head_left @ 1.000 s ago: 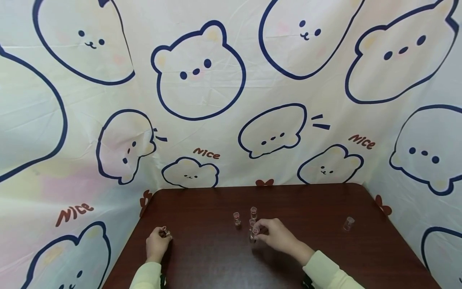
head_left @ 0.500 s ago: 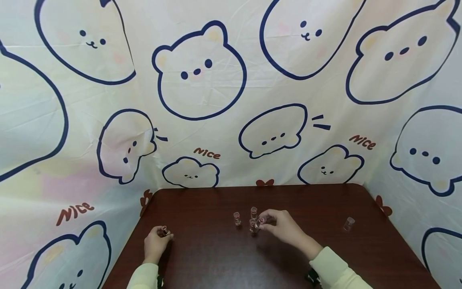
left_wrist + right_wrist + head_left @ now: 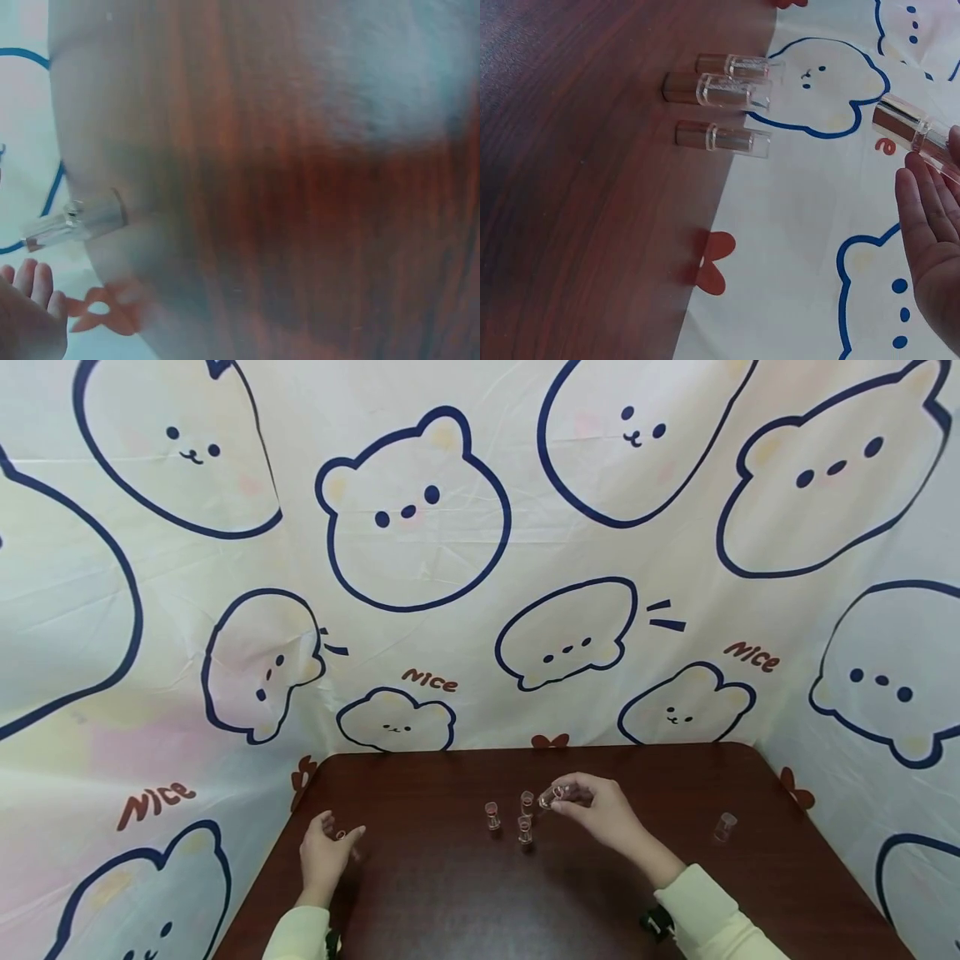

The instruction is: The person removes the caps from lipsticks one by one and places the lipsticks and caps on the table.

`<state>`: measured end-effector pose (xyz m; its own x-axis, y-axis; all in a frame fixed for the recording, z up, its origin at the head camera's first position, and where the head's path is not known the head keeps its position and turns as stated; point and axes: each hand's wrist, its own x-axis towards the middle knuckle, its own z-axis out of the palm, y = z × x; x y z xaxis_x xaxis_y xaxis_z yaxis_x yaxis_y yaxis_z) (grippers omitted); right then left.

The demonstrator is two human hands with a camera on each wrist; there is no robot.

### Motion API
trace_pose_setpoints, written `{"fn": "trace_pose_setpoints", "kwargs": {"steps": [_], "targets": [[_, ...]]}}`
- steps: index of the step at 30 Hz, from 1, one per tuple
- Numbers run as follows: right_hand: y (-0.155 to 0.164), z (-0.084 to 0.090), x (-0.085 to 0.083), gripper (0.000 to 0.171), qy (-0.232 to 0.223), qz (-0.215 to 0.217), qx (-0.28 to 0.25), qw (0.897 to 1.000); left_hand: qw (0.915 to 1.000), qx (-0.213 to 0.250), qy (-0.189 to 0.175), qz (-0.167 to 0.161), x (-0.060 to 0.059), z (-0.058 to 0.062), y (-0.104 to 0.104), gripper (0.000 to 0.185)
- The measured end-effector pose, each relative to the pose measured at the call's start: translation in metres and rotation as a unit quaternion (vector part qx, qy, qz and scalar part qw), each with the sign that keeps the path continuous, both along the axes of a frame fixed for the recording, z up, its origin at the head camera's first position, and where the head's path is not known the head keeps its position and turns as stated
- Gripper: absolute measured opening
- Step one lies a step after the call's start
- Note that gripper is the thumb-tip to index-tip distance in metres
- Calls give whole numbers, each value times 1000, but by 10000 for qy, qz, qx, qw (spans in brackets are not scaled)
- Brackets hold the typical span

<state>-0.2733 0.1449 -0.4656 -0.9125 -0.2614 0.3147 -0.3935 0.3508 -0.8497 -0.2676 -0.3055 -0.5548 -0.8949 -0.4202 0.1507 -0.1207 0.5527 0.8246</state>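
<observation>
In the head view my right hand (image 3: 603,814) pinches a clear lipstick tube (image 3: 552,797) between thumb and fingers, tilted and raised above the table. The right wrist view shows this held lipstick tube (image 3: 900,121) close up, apart from the others. My left hand (image 3: 321,862) is spread, thumb away from the fingers. Another lipstick tube (image 3: 94,217) stands upright on the table near the left fingertips, a gap showing between them. Three similar tubes stand mid-table: a left one (image 3: 492,815), a back one (image 3: 527,802) and a front one (image 3: 525,832).
A small clear cylinder (image 3: 724,826) stands alone at the right of the dark wooden table (image 3: 435,893). A cloth printed with cartoon bears (image 3: 405,552) hangs behind the table and along both sides.
My right hand has lifted its lipstick tube away from the group, up and to the right. My left fingers, earlier around their tube, have spread off it.
</observation>
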Motion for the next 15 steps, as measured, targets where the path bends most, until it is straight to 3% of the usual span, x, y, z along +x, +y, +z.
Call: {"fn": "trace_pose_setpoints", "kwargs": {"steps": [10, 15], "targets": [[8, 10, -4, 28, -207, -244, -411, 9986, 9983, -48, 546, 200, -9, 23, 17, 72], [8, 15, -5, 29, -258, -205, -731, 9968, 9969, -104, 755, 217, -15, 28, 32, 70]]}}
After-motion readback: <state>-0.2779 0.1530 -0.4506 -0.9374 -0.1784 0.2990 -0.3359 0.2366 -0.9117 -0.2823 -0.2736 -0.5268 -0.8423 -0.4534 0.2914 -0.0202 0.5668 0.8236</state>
